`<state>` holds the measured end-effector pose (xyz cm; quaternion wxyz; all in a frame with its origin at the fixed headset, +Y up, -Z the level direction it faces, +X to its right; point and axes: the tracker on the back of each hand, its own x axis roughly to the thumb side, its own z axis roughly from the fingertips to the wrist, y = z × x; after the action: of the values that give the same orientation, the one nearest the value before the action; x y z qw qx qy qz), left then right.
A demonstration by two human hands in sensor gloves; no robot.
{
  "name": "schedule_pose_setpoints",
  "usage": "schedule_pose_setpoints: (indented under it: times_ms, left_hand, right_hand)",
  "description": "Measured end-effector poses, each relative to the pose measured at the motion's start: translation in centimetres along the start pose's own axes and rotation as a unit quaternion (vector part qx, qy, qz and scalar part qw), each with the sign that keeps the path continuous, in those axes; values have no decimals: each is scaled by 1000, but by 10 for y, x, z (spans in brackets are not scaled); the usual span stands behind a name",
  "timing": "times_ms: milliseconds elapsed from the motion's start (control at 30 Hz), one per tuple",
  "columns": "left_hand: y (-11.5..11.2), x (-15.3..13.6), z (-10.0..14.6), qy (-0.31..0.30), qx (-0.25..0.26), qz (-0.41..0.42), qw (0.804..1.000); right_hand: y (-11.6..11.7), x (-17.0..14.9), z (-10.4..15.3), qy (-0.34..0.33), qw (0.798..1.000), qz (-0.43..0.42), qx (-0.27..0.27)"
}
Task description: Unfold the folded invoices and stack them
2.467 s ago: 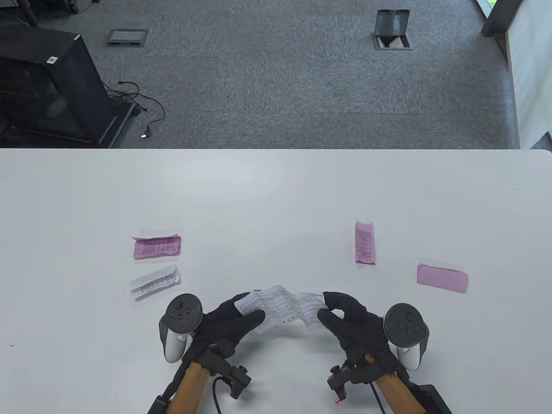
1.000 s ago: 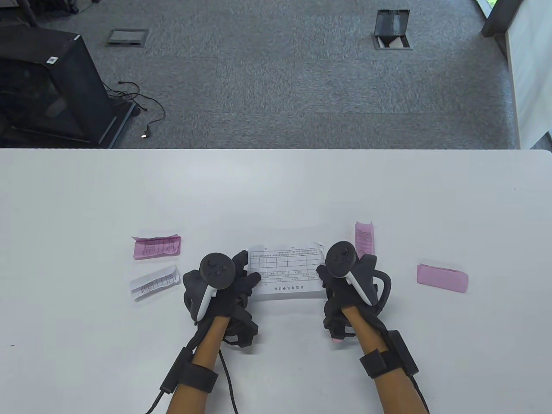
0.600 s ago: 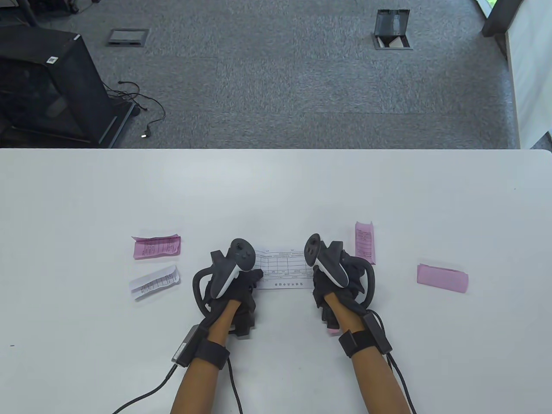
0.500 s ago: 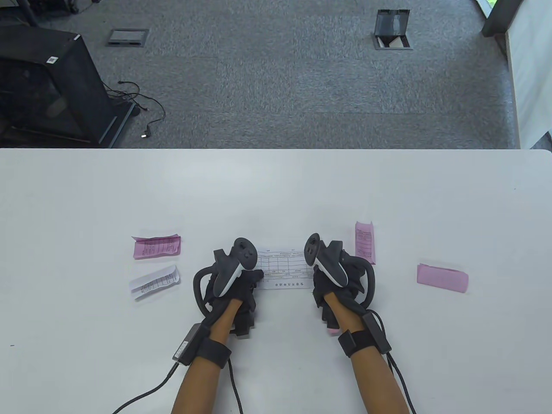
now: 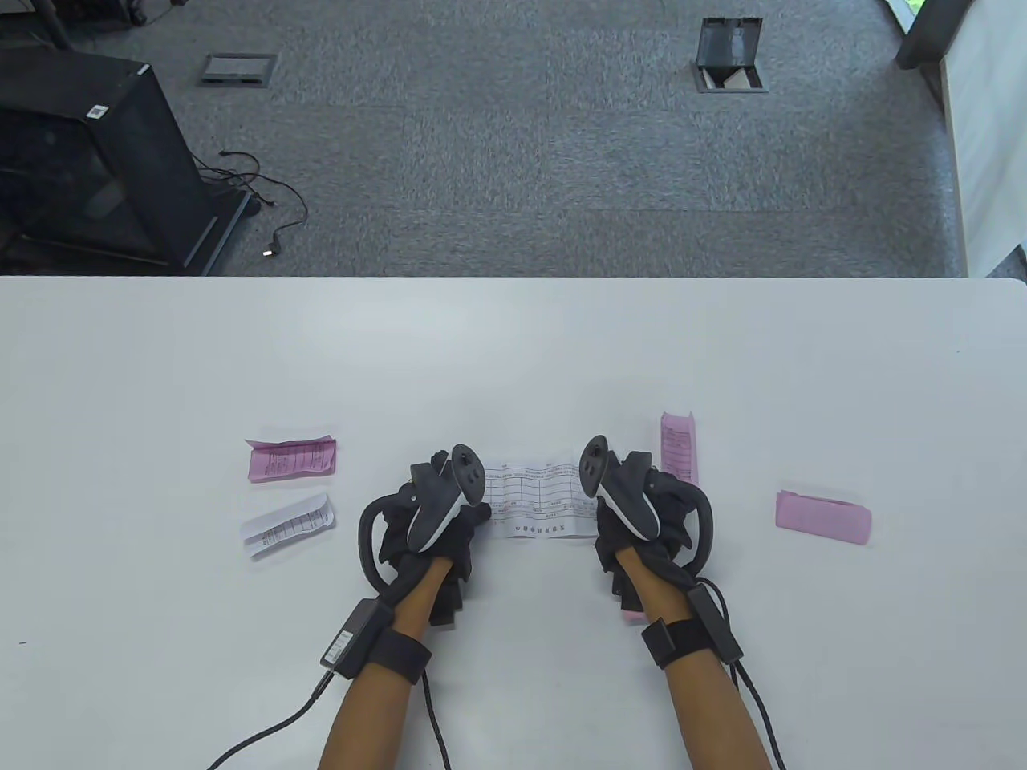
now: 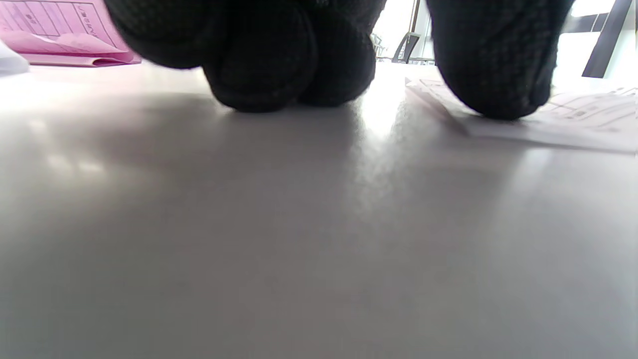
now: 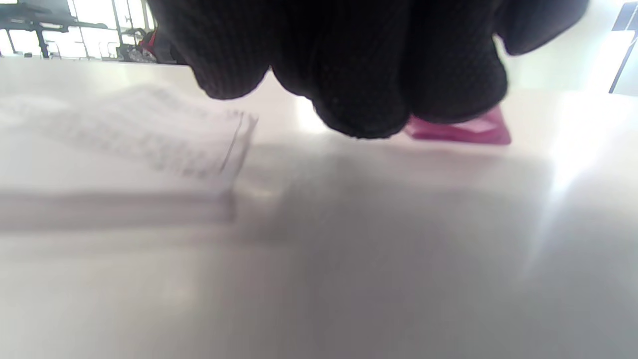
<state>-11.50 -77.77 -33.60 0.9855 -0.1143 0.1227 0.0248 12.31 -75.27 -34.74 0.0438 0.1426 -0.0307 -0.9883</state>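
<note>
An unfolded white invoice (image 5: 533,501) lies flat on the table (image 5: 513,353) between my hands. My left hand (image 5: 461,521) rests at its left edge. In the left wrist view the thumb (image 6: 493,75) presses on the invoice (image 6: 583,119), and the other fingers (image 6: 264,65) touch bare table. My right hand (image 5: 614,513) rests at the right edge. In the right wrist view its fingers (image 7: 359,85) hang beside the invoice (image 7: 139,144). Neither hand grips anything.
Folded invoices lie around: a pink one (image 5: 290,459) and a white one (image 5: 287,525) on the left, a pink one (image 5: 679,449) just behind my right hand, another pink one (image 5: 822,517) far right. The table's far edge borders grey carpet.
The invoice, held up between both hands earlier, now lies flat on the table. In the last half second my right hand slid a little right and my left hand rolled slightly.
</note>
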Motion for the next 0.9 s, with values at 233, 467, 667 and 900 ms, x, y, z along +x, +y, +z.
schedule_pose_setpoints:
  times_ms: [233,467,667,900]
  left_hand:
    - [-1,4,4,-16,10,-25,1000]
    - [2,-2,10,-29,32,14,999]
    - [3,-16,20,-55,30,60,996]
    - [4,-30,32,-73,33,71,994]
  right_hand:
    - [-31,-51,-13,64,995,-66,-36]
    - [-26,-81,-26,101,993,-48,-22]
    - [-1,-76,-42,115,992,-41,30]
    - [20,-79,-55,139,990,-20,21]
